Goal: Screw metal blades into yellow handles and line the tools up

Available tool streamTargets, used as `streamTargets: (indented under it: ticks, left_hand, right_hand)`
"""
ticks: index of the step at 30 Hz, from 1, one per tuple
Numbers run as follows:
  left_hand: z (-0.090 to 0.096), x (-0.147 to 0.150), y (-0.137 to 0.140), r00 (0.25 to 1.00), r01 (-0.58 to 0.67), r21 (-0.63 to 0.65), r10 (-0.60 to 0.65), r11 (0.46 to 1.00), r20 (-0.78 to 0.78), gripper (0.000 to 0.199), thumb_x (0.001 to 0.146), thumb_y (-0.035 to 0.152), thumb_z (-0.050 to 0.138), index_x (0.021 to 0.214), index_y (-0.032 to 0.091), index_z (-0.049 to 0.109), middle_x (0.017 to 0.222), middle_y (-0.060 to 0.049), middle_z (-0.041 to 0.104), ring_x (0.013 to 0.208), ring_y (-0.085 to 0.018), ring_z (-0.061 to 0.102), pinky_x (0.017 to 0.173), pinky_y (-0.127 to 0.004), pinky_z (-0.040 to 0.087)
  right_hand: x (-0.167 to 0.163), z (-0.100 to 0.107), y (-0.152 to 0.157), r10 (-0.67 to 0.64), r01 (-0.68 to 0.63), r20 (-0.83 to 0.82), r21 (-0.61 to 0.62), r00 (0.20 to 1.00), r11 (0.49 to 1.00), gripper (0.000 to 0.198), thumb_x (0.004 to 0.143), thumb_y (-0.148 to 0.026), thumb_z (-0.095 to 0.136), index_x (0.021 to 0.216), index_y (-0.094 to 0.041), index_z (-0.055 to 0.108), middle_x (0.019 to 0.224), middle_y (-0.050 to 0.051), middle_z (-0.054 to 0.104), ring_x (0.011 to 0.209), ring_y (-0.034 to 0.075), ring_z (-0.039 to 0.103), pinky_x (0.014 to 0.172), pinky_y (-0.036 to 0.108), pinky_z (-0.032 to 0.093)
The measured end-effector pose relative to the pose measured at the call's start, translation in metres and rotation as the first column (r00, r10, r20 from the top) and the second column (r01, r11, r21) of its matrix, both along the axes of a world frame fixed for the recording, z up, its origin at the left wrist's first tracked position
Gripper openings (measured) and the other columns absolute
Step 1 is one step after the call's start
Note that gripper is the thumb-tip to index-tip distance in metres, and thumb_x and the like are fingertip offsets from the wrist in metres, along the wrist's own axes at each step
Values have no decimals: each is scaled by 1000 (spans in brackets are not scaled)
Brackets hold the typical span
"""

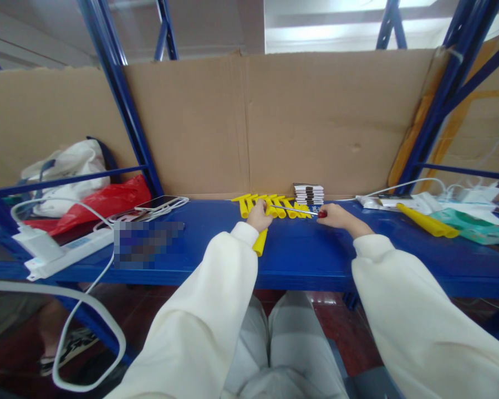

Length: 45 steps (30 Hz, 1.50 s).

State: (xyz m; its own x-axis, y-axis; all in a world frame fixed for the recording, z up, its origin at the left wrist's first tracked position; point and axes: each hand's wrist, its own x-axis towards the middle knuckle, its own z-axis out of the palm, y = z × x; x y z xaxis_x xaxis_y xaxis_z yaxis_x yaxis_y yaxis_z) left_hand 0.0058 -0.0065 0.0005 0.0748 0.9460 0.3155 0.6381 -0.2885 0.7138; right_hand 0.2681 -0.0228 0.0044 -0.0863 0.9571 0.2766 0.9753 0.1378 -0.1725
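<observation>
My left hand (pixel 258 216) is closed around a yellow tube (pixel 260 244), whose wider end sticks out below the fingers toward the front edge. In my right hand (pixel 333 216) is a screwdriver (pixel 295 210), gripped by its red handle. Its thin metal shaft points left, with the tip close to the left fingers; whether the tip touches the tube is too small to tell. Just beyond my hands, several more yellow tubes (pixel 244 206) lie side by side in a row on the blue shelf (pixel 303 260).
A stack of small white-and-black packets (pixel 309 194) stands behind the row. At right lie yellow tubes (pixel 427 220) and a green packet (pixel 472 226). Leftward are a power strip (pixel 72 252), phone (pixel 153 203), cables and a red bag (pixel 108 199). A cardboard sheet (pixel 316 116) closes the back.
</observation>
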Motion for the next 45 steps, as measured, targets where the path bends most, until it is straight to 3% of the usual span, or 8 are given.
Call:
streamTargets:
  ticks: [7,18,24,32,36,40,45]
  left_hand:
    - [2,0,-5,999,6,20,-5,1000,-42,30,76,8,63,101,22,54,108,-6,70,100,-22,71,90,-38,56]
    - [4,0,-7,994,4,9,-3,1000,-113,29,77,9,62,102,22,54,95,-4,70,95,-23,71,89,-36,54]
    - [5,0,-7,987,-3,54,12,999,-162,27,78,8,61,102,20,55,94,-5,69,95,-23,70,87,-34,54]
    - [5,0,-8,992,-4,61,12,998,-128,28,76,7,64,99,21,55,98,-5,70,98,-22,69,89,-32,52]
    - [4,0,-7,986,-5,92,20,996,-165,27,76,9,63,99,22,55,97,-3,70,98,-22,69,90,-33,52]
    - [4,0,-6,985,1,78,13,997,-172,27,76,10,62,99,22,55,96,-3,70,95,-22,69,89,-34,52]
    - [4,0,-7,986,-19,88,33,996,-166,27,76,10,63,98,23,55,98,-4,70,99,-23,68,91,-35,52]
  right_hand:
    - [-1,2,-2,-30,27,78,42,997,999,2,73,-21,65,71,-20,65,74,4,71,69,18,64,63,24,42]
    - [-6,7,-9,-75,65,170,61,983,996,6,75,-26,65,78,-21,65,78,8,73,72,22,65,62,27,39]
    - [-6,8,-9,-86,83,123,25,989,996,10,74,-26,63,83,-21,66,82,5,73,76,21,65,67,27,41]
    - [-4,5,-7,-10,11,11,-29,1000,1000,7,72,-22,68,73,-20,61,65,2,67,59,16,61,58,24,41]
    - [-3,4,-6,19,-21,59,32,998,999,9,70,-24,70,73,-21,61,71,3,70,65,17,62,61,24,43]
    - [-3,5,-7,10,-10,50,-3,999,1000,4,72,-21,64,76,-21,63,80,4,72,72,18,64,65,24,45]
    - [-4,6,-8,28,-28,29,-5,999,1000,4,71,-18,63,70,-20,60,71,2,68,65,16,60,62,23,42]
